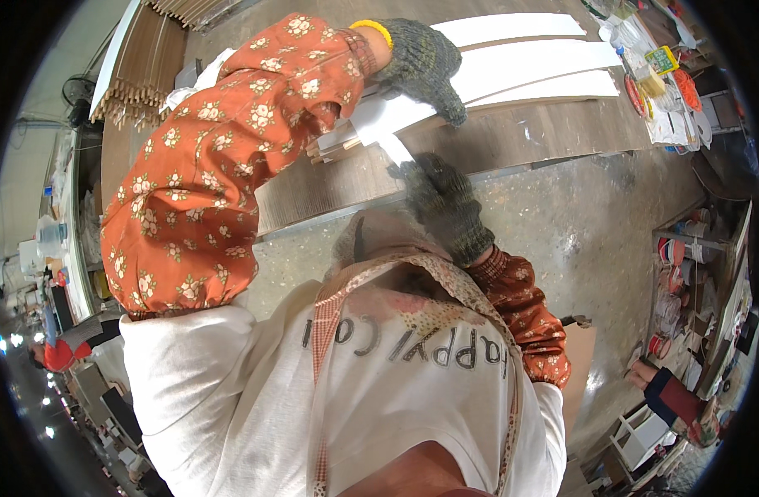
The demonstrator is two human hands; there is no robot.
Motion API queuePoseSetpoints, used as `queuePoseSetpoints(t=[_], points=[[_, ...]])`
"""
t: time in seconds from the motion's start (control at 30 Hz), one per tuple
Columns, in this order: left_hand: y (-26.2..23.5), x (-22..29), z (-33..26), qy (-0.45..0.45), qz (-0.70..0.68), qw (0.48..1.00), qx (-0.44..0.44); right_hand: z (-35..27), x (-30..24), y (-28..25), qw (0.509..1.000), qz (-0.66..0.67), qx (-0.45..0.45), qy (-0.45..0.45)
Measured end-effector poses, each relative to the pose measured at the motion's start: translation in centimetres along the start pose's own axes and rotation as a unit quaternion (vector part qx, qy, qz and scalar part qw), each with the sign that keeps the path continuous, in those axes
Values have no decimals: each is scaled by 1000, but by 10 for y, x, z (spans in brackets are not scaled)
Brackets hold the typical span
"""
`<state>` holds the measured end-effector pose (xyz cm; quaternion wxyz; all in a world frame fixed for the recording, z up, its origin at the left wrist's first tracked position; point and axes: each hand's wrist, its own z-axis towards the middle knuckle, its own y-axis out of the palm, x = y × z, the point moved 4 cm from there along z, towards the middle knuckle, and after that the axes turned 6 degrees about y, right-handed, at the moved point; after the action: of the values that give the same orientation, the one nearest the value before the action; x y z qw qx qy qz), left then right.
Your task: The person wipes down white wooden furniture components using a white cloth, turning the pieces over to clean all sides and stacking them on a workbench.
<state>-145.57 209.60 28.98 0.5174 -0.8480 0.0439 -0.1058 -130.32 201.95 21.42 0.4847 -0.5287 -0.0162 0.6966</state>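
Note:
Several long white boards (541, 62) lie side by side on a brown wood-grain surface (553, 132). My left hand (416, 66), in a dark grey knit glove, rests over their near-left part, fingers stretched out and pointing down to the right. Closer to my body, my right hand (447, 207), gloved alike, is closed around the lower end of a flat, bright-white strip (393, 149). The strip's upper end meets the boards' left ends; glare hides its exact kind. Bare wooden edges (338, 147) show beneath the white faces there.
A tall stack of white-faced strips (139, 70) stands at the far left. Bags, a yellow basket (662, 60) and an orange coil (688, 89) crowd the far right. Shelves with rolls (673, 265) line the right side. Another person (673, 398) is at the lower right.

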Motion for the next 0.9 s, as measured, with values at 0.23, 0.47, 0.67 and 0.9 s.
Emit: queuePoseSetpoints(t=[0.23,0.47,0.67,0.9], points=[[8,-5,4,13,8,999,36,-3,-2,4,980,142,-69,123],[4,-2,1,-16,-20,1000,-6,-4,-10,-2,965,143,42,213],[9,-6,8,-5,25,1000,18,-1,-8,1,973,66,-3,220],[1,1,1,-11,-17,999,-24,-33,32,47,857,-504,-56,92]])
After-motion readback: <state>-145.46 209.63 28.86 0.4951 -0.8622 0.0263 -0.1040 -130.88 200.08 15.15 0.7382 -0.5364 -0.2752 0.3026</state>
